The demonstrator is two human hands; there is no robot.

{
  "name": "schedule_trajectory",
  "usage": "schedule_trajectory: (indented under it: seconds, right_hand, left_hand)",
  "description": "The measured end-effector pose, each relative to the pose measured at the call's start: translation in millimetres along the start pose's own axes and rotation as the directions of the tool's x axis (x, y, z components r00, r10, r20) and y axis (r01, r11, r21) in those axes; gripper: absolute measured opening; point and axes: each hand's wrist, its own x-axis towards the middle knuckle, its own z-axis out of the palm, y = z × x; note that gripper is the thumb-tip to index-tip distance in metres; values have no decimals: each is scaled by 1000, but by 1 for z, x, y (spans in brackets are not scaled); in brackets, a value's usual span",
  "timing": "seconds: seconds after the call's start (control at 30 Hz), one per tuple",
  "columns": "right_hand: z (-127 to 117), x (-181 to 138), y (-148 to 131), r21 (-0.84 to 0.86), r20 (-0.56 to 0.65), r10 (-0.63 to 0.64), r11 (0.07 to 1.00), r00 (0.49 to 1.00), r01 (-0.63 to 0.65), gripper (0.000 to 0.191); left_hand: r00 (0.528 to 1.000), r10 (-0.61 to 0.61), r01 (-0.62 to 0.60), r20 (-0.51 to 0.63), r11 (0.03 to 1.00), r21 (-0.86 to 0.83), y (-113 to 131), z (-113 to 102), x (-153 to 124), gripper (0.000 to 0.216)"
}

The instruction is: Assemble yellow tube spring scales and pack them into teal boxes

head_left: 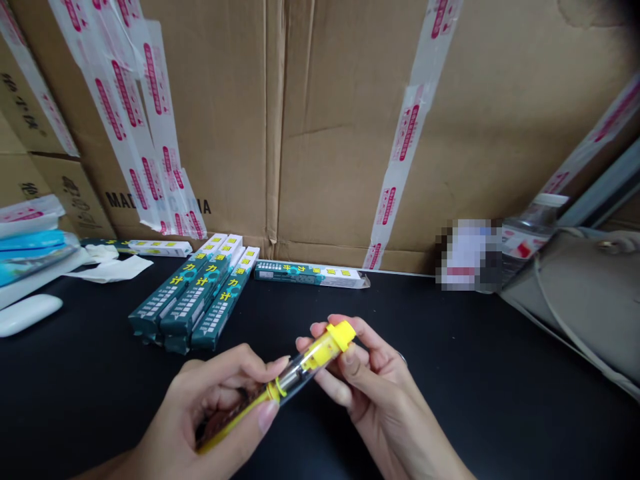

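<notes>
A spring scale [294, 377] with a clear tube and yellow parts slants up to the right between my two hands, above the black table. My left hand [200, 400] is closed round its lower part, with the thumb by a yellow ring inside the tube. The lower end is partly hidden in that palm. With thumb and fingers, my right hand [381, 383] grips the upper end, at the yellow cap [342, 336]. Behind the hands lie several dark green and white printed boxes [187, 297], side by side and partly stacked.
Another printed box [310, 274] lies along the large taped carton [345, 133] at the back. On the left are blue packs [35, 247], crumpled tissue [117, 267] and a white rounded object [30, 315]. A plastic bottle [527, 233] and a grey bag [585, 300] stand on the right.
</notes>
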Motion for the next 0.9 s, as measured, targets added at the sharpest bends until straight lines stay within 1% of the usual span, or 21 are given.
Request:
schedule_trajectory:
  seconds: [0.2, 0.37, 0.47, 0.6, 0.77, 0.9]
  right_hand:
    - [-1, 0, 1, 2, -18, -13, 1000, 1000, 13, 12]
    - [-1, -3, 1, 8, -19, -10, 1000, 1000, 10, 9]
    - [0, -2, 1, 18, -18, -6, 1000, 1000, 6, 9]
    - [3, 2, 1, 25, -14, 2, 1000, 1000, -1, 16]
    - [8, 0, -3, 8, -54, 32, 999, 998, -31, 21]
    - [8, -2, -6, -12, -22, 10, 1000, 1000, -10, 27]
  left_hand:
    - [1000, 10, -10, -29, 1000, 7, -1, 0, 1, 23]
    - [1000, 29, -29, -8, 999, 20, -4, -1, -1, 26]
    - [999, 34, -32, -29, 999, 43, -6, -1, -1, 27]
    - [998, 30, -26, -62, 998, 55, -6, 0, -1, 26]
    - [996, 28, -23, -81, 998, 56, -2, 1, -1, 21]
    - [995, 63, -54, -80, 993, 102, -2, 0, 1, 20]
